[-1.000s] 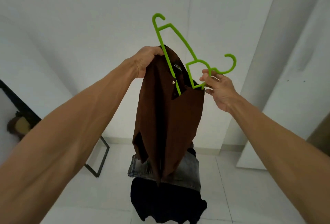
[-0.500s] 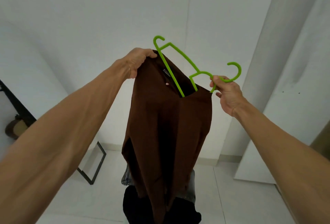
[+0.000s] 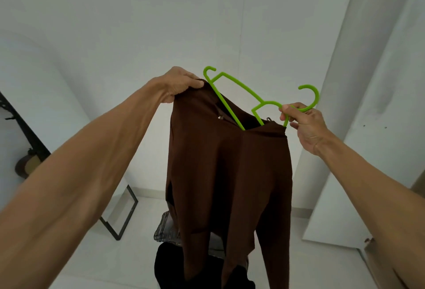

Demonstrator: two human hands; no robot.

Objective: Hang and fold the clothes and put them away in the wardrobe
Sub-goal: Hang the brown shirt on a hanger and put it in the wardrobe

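A brown long-sleeved top (image 3: 230, 173) hangs in front of me at arm's length. My left hand (image 3: 181, 84) grips its left shoulder at the neck edge. A lime-green plastic hanger (image 3: 243, 92) is partly inside the neckline, tilted, with its left end sticking up out of the opening. My right hand (image 3: 303, 123) pinches the hanger just below its hook, beside the top's right shoulder. The hanger's right arm is hidden under the fabric. The sleeves dangle down.
Below the top lie grey jeans (image 3: 165, 229) and a black garment (image 3: 170, 265) on a low surface. A black metal frame (image 3: 124, 217) stands at the left. A white panel (image 3: 368, 127) rises at the right. The floor is white tile.
The hanger has slid deeper into the neckline and dropped lower. Both hands moved apart, spreading the top wider. The garment hangs lower and fuller.
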